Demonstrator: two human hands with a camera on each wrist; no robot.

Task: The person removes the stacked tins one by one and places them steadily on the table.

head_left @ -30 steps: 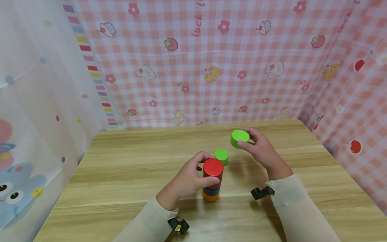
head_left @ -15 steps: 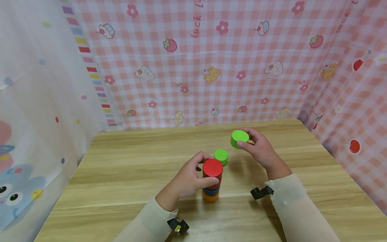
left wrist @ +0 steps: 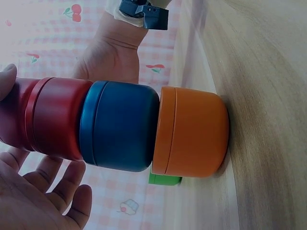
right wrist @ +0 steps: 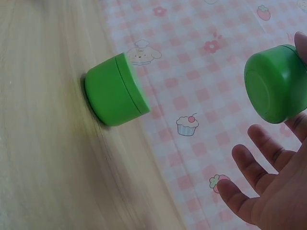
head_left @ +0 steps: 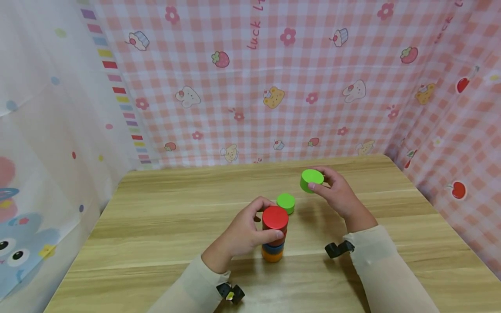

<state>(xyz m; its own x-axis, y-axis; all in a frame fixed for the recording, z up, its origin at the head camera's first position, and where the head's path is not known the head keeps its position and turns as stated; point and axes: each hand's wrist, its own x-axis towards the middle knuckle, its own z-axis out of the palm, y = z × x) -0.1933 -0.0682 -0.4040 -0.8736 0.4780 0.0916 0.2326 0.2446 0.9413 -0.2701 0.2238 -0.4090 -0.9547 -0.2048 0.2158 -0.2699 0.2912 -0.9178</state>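
Observation:
A stack of small round lidded tins stands on the table: an orange tin [left wrist: 192,132] at the bottom, a blue tin [left wrist: 122,125] above it, then a lower red tin [left wrist: 60,117] and a top red tin [head_left: 275,217]. My left hand [head_left: 248,228] grips the top red one between thumb and fingers. A green tin [head_left: 312,181] is pinched in my right hand [head_left: 340,195], raised off the table with its rounded base showing in the right wrist view. Another green tin [right wrist: 115,91] stands upright on the table just behind the stack.
The wood-grain table [head_left: 168,217] ends at a pink checked curtain [head_left: 235,87] at the back, which continues on the right. A white patterned curtain [head_left: 51,130] hangs at the left. Black wrist cameras sit on both sleeves.

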